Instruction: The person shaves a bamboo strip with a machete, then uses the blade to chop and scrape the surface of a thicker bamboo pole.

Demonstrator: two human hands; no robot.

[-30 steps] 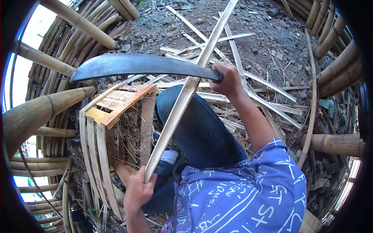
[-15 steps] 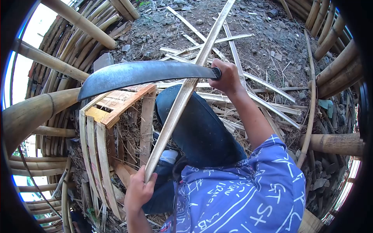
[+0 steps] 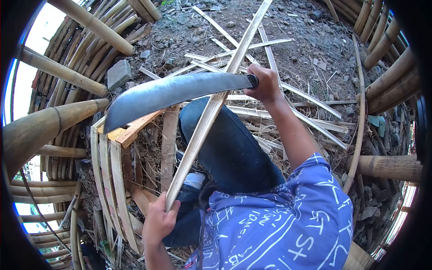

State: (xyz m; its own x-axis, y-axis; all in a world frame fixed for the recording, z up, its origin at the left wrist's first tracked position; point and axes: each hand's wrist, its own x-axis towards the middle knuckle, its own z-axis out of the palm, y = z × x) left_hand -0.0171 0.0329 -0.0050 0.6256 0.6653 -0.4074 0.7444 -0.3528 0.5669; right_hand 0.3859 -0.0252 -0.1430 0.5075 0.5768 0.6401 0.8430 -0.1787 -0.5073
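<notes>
A long split bamboo strip point(image 3: 198, 137) runs slantwise from my left hand up past the top of the view, crossing over my bent knee. My left hand point(image 3: 160, 219) is closed around its lower end. In my right hand point(image 3: 264, 84) is the dark handle of a machete, fingers wrapped round it. The machete's broad, curved blade point(image 3: 166, 90) points left and overlaps the strip just above the knee. Its wide tip hangs in front of the corner of a wooden crate point(image 3: 116, 157), hiding part of that crate's top.
Several loose bamboo strips point(image 3: 270, 51) lie crossed on the stony ground ahead. Thick bamboo poles point(image 3: 74, 69) jut in from the left, and another pole point(image 3: 387, 166) from the right. A grey block point(image 3: 119, 74) sits beyond the blade. Stacked bamboo lines both sides.
The machete's tip has swung down and slightly right, uncovering the grey block and covering more of the crate. My left hand and the strip have barely shifted.
</notes>
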